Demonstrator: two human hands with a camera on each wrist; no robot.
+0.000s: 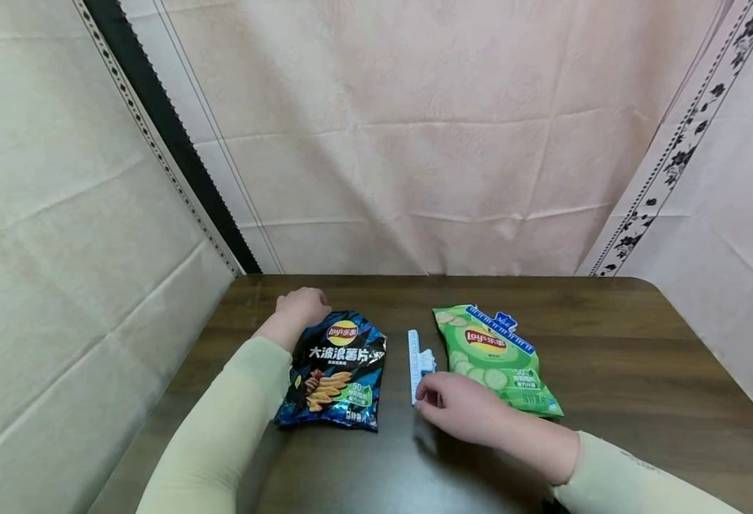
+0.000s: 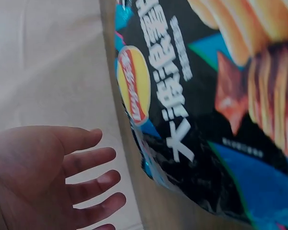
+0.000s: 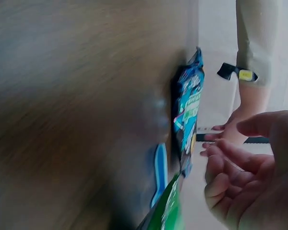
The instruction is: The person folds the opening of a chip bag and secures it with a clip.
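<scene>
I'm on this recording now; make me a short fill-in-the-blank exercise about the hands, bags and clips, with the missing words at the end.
1. The left hand is beside the dark bag, coloured mainly black and ____.
2. The right hand is by the cucumber-print bag, whose main colour is ____.
3. Counting the loose pale-blue clip between the bags, the head view shows ____ clips in all.

Missing words: blue; green; two.
</scene>
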